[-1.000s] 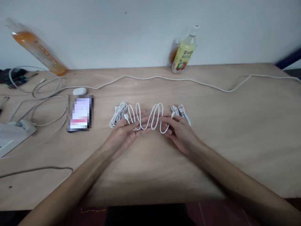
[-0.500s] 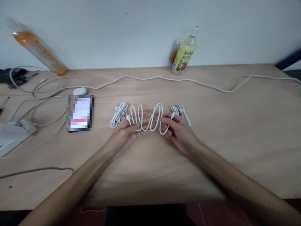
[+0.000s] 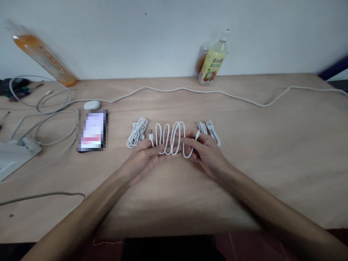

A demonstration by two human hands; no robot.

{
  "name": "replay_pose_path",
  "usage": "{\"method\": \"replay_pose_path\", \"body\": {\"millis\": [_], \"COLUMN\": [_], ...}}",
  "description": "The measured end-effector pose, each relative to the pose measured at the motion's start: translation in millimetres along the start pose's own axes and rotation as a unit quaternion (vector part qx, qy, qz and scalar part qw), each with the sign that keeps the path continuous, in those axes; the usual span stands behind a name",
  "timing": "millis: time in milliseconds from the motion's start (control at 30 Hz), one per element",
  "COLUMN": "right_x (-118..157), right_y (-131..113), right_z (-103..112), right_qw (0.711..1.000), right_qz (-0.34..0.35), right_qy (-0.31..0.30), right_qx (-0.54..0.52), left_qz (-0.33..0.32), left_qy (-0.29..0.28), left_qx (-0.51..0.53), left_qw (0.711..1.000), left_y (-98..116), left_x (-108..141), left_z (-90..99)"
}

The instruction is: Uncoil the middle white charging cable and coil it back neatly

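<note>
White cable (image 3: 171,139) in folded loops, held between both hands over the wooden surface (image 3: 244,152) | left hand (image 3: 144,157) pinches its plug end | right hand (image 3: 208,152) grips the other end | coiled cables: one (image 3: 136,133) just left, one (image 3: 209,128) just right | phone (image 3: 92,131) farther left

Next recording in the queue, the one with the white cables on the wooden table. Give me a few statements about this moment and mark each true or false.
1. Both hands, left hand and right hand, hold the looped white cable. True.
2. A coiled cable bundle lies to the left of the held loops. True.
3. The phone lies to the right of the hands. False: it lies to their left.
4. The yellow-labelled bottle lies flat mid-table. False: it stands at the wall.
5. A long white cord runs across the table beyond the hands. True.
</note>
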State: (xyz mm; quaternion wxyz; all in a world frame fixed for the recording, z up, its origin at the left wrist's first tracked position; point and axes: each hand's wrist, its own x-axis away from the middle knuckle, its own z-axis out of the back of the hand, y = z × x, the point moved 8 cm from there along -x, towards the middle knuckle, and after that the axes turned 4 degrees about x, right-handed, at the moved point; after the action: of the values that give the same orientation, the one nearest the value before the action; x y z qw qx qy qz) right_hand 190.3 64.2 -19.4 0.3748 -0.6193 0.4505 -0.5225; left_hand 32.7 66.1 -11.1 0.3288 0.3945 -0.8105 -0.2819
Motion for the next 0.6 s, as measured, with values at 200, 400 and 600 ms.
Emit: {"method": "replay_pose_path", "body": {"millis": [200, 400, 600], "right_x": [-0.8, -0.9, -0.2], "right_y": [1.1, 1.0, 0.7], "right_z": [2.5, 3.8, 3.4], "right_qw": [1.0, 1.0, 1.0], "right_qz": [-0.004, 0.004, -0.006], "right_qy": [0.016, 0.014, 0.012], "right_qx": [-0.007, -0.002, -0.001], "left_qz": [-0.005, -0.005, -0.006], "left_qy": [0.005, 0.008, 0.011], "left_qx": [0.003, 0.014, 0.016], "left_qw": [1.0, 1.0, 1.0], "left_y": [2.7, 5.1, 5.2], "left_x": [-0.5, 0.1, 0.7], "left_z": [-0.9, -3.4, -3.6]}}
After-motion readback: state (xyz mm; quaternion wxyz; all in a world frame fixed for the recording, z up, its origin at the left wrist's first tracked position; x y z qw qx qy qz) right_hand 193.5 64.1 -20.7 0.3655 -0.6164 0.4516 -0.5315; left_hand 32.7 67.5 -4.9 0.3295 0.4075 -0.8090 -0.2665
